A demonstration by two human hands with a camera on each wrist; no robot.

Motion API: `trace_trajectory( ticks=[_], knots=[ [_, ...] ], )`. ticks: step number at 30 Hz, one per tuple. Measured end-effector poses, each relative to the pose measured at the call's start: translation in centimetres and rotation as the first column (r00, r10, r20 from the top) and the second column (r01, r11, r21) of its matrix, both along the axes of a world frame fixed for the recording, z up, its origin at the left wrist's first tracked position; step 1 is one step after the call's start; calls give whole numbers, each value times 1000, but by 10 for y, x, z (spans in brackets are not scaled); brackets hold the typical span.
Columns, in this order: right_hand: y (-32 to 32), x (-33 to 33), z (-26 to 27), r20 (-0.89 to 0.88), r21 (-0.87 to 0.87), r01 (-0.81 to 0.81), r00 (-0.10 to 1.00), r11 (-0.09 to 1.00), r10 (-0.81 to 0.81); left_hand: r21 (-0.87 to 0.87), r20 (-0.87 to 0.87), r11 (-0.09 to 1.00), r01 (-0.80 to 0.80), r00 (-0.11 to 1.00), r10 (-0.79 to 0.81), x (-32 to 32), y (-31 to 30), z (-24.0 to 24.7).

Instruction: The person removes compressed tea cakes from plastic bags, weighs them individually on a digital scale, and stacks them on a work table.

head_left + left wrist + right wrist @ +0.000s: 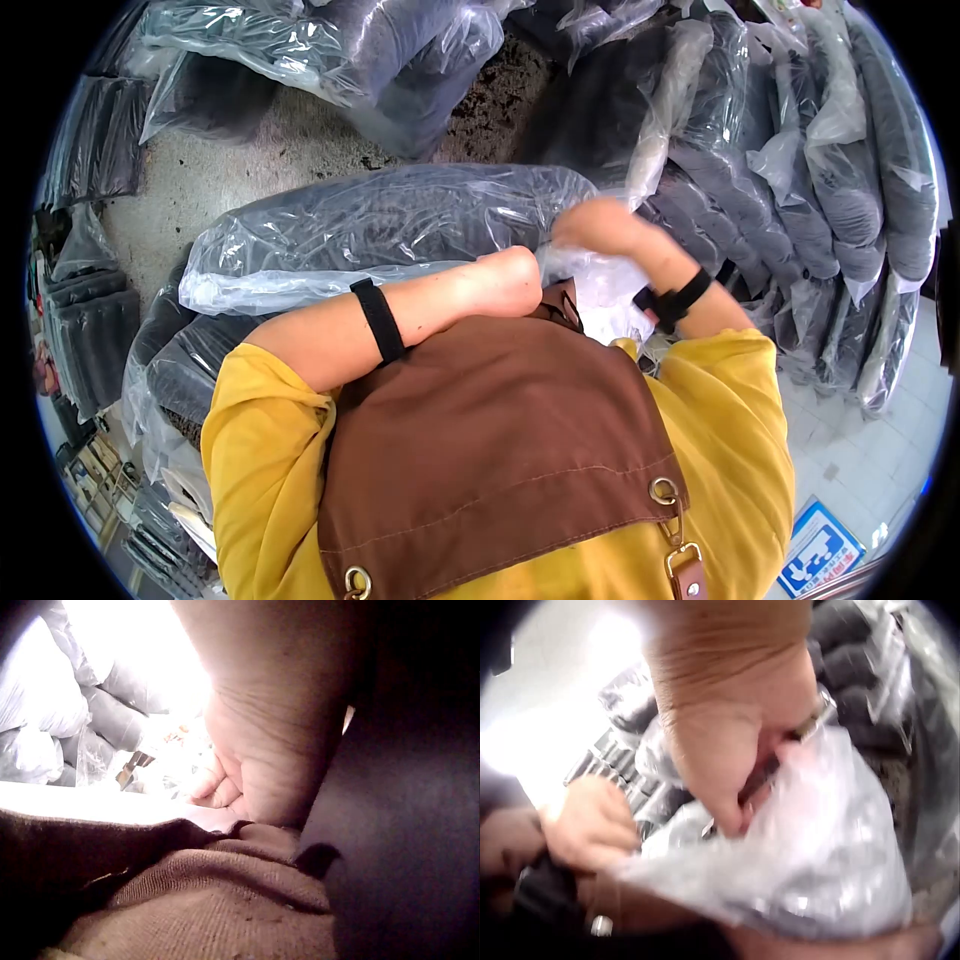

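Note:
A long dark bundle in a clear plastic bag (390, 215) lies in front of the person, its loose end bunched near both hands. The left hand (510, 280) reaches across the brown apron, fingers curled at the bag's edge; the right wrist view shows the plastic pulled taut to it. In the left wrist view its fingers (217, 789) are partly hidden by the apron (210, 892). Over the bag's end, the right hand (600, 228) is blurred. It grips a small dark tool with a metal end (821, 716), right against the plastic (817, 840); I cannot tell the tool's kind.
Bagged dark bundles (800, 180) are stacked high along the right. More wrapped bundles (300, 60) lie at the far side on a worn grey surface (220, 170). Another stack (90, 340) stands at left. A blue sign (820, 550) shows at lower right.

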State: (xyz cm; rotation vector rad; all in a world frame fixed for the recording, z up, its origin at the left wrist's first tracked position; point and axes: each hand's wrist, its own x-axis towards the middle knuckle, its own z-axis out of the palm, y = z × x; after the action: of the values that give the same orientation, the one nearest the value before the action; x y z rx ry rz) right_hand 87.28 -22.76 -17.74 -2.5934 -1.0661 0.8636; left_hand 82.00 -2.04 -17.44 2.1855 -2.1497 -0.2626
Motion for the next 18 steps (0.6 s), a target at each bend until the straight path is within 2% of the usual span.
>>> trace_trajectory(
  ticks=[1,2,4,5,6,8,9,11,12,14,15,16,17,18],
  knots=[
    [14,-10,2,-48,-103,-14,999,995,9,48,80,998,33,996,-37,0,1,2],
    [10,-9,1,-46,-103,-13,999,995,8,96,152,993,63,985,-77,-1,1,4],
    [-9,-4,-4,-232,-68,171,956,983,-182,104,169,993,60,983,-77,2,3,8],
    [-18,-7,-7,-336,72,358,888,931,-315,111,182,992,54,981,-73,3,3,9],
    [-15,-8,-6,-333,71,352,890,933,-310,109,184,993,47,981,-67,3,3,10],
    [-4,-9,-5,-128,73,332,938,940,-322,92,273,995,42,960,-66,4,4,10],
    [1,-9,-4,-125,72,326,941,943,-316,90,276,995,36,959,-59,6,2,10],
    [10,-10,1,-115,-28,194,974,981,-196,64,151,997,40,987,-49,9,2,9],
    [5,-12,2,-113,-28,189,975,982,-191,63,153,997,35,987,-44,10,3,3],
    [-9,-19,4,-164,133,312,943,941,-290,-149,67,978,-146,985,157,10,8,-12],
    [-13,-23,0,-141,161,258,961,953,-236,-153,63,976,-155,984,166,11,8,-9],
    [-18,-26,1,-143,156,250,963,956,-228,-44,-31,984,-172,985,171,11,9,-5],
    [-23,-29,4,-126,256,256,965,932,-230,67,-121,982,-178,975,185,12,11,-2],
    [-27,-34,7,-110,357,262,965,897,-239,67,-121,981,-181,975,188,12,14,-1]
  ],
)
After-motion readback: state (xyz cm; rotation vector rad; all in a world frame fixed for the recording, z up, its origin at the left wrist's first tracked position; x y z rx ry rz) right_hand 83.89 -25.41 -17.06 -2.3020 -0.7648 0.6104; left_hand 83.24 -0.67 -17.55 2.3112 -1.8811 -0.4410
